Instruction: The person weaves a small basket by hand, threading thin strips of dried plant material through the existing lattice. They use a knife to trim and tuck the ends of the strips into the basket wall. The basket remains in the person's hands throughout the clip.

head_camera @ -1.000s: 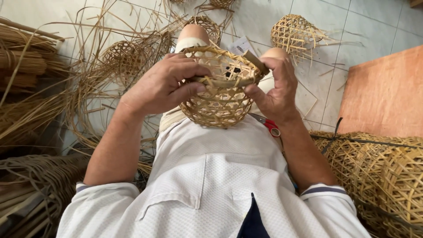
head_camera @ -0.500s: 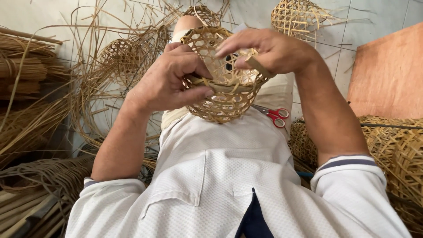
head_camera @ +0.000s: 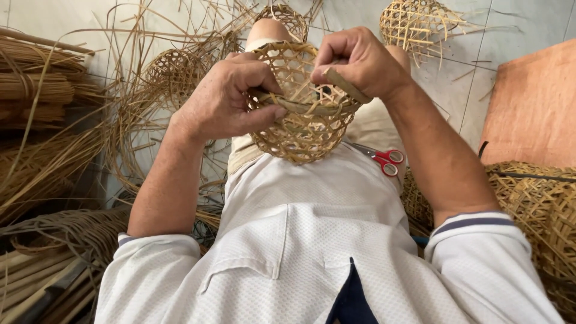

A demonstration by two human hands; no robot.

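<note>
Red-handled scissors on the lap, orange mat, bundled bamboo strips at left.

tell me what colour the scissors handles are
Red, on the scissors lying by the person's lap; head view.

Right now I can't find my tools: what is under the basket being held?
Under the basket lies the person's lap; red-handled scissors show just beside it, blades partly hidden. Whatever else is beneath is covered by the basket and left hand.
</note>
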